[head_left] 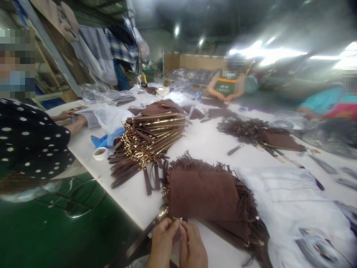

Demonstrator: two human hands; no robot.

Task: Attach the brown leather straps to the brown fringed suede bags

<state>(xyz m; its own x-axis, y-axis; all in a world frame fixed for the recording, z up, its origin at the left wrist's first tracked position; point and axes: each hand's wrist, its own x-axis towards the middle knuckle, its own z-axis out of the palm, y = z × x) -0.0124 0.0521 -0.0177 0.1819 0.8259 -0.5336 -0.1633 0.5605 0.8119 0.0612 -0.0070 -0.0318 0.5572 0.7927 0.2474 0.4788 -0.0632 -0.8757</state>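
At the front edge of the white table, my left hand and my right hand meet, thumbs and fingertips pinched together. Something small and shiny shows between them, too little of it visible to name. Just beyond my fingers lies a stack of brown fringed bags, a flat flap on top and fringe along the far and right sides. A brown strap with gold hardware runs beside my left hand toward the bottom edge. My palms are hidden from the camera.
Farther left is a pile of brown bags with gold zippers and chains. A tape roll sits near the left table edge. White sheets cover the right side. More fringed pieces lie beyond. Co-workers sit around the table.
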